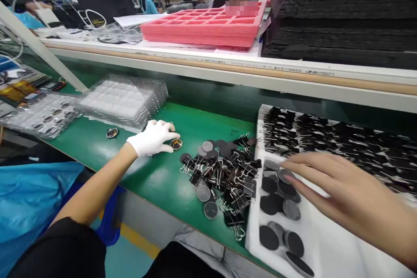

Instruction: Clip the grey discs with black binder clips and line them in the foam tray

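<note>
My left hand, in a white glove, reaches over the green table. Its thumb and index finger are closed about a small round metal-rimmed part with a gold and dark middle, like a watch case. A similar round part lies to the left of the glove. My bare right hand, slightly blurred, has its fingers stretched out and apart over a white foam tray. Its fingertips are at a dark round disc; whether they touch it is unclear. Several black and grey discs lie in the tray.
A heap of black binder clips mixed with discs lies between my hands. Rows of clips fill the tray's back. Clear plastic trays are stacked at left. Pink foam and a black stack occupy the shelf. People work beyond.
</note>
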`<action>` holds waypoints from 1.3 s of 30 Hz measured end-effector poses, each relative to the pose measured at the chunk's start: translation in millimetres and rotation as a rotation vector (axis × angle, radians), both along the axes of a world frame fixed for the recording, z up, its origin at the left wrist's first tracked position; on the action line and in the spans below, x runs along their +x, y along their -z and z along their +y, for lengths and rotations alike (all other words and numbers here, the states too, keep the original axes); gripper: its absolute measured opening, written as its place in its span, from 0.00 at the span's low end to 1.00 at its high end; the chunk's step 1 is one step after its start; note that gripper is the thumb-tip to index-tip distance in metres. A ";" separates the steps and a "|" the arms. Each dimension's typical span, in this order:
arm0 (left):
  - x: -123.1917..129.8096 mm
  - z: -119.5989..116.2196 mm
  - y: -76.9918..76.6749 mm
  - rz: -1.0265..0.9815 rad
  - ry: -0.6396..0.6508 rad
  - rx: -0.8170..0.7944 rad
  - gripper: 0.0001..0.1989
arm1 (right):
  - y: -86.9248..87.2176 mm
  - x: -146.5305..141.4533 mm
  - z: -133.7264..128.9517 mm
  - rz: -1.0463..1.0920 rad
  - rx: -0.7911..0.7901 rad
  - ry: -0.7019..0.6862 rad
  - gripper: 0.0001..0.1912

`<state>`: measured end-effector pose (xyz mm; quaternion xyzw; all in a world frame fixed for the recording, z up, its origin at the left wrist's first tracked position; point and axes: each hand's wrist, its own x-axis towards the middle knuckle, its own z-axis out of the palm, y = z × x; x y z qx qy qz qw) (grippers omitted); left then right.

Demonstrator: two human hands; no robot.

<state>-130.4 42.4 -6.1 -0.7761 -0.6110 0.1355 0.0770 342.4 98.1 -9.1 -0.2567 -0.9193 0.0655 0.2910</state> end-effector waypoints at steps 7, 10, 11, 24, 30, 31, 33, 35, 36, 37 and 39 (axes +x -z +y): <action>29.2 41.4 2.4 -0.010 0.107 -0.077 0.29 | -11.2 -179.3 54.1 -0.475 -0.265 -0.101 0.15; 37.0 48.7 2.5 -0.085 0.117 -0.177 0.37 | 1.1 -213.6 70.3 -0.514 -0.344 -0.113 0.18; 38.7 50.0 2.9 -0.108 0.125 -0.188 0.37 | 4.7 -218.1 73.0 -0.511 -0.357 -0.119 0.17; 41.8 54.0 29.5 -0.202 0.211 -0.008 0.21 | 28.0 -230.3 97.5 -0.189 -0.632 0.042 0.06; 43.8 55.2 35.2 -0.271 0.154 0.030 0.30 | 34.9 -247.8 95.0 -0.273 -0.647 0.059 0.08; 43.9 54.8 35.5 -0.272 0.157 0.032 0.31 | 33.2 -248.7 93.3 -0.280 -0.629 0.072 0.11; 43.4 53.3 35.4 -0.274 0.160 0.033 0.31 | 25.0 -245.8 92.5 -0.293 -0.584 0.096 0.15; 42.6 51.3 34.9 -0.289 0.186 0.036 0.32 | 10.7 -233.8 97.0 -0.331 -0.517 0.120 0.12; 42.2 50.6 34.9 -0.299 0.210 0.038 0.32 | 2.2 -224.1 101.2 -0.363 -0.477 0.135 0.10; 42.1 50.4 35.0 -0.307 0.236 0.039 0.32 | -6.2 -212.4 106.3 -0.410 -0.438 0.155 0.09; 42.9 51.7 36.1 -0.301 0.271 0.027 0.30 | -20.0 -185.8 116.5 -0.553 -0.379 0.223 0.10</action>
